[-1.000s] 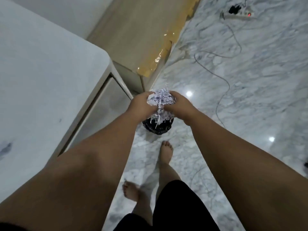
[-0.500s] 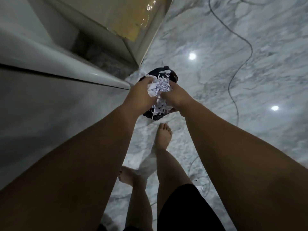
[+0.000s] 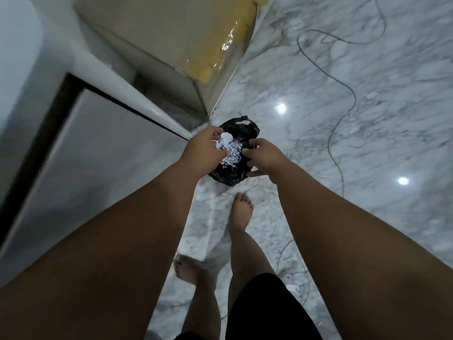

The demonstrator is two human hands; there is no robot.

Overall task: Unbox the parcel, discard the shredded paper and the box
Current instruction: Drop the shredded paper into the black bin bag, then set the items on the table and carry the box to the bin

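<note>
A black bag-lined bin [image 3: 241,130] stands on the marble floor just past the table's corner. Both my hands hover right over its mouth. A clump of white shredded paper [image 3: 231,153] lies between them, blurred, down inside the bag's opening. My left hand [image 3: 203,150] is at the bin's left rim with fingers apart, and a few white scraps sit by its fingertips. My right hand [image 3: 263,158] is at the right rim, fingers spread and holding nothing. No parcel box is in view.
The white table's edge [image 3: 117,77] runs along the left, close to my left arm. A tall beige panel with shiny yellow tape [image 3: 220,57] stands behind the bin. A thin black cable [image 3: 343,114] snakes over the floor at right. My bare feet [image 3: 241,209] stand just short of the bin.
My hands have dropped from holding the paper bundle above the bin to its rim and have spread apart. The paper has left my grip and gone down into the bag.
</note>
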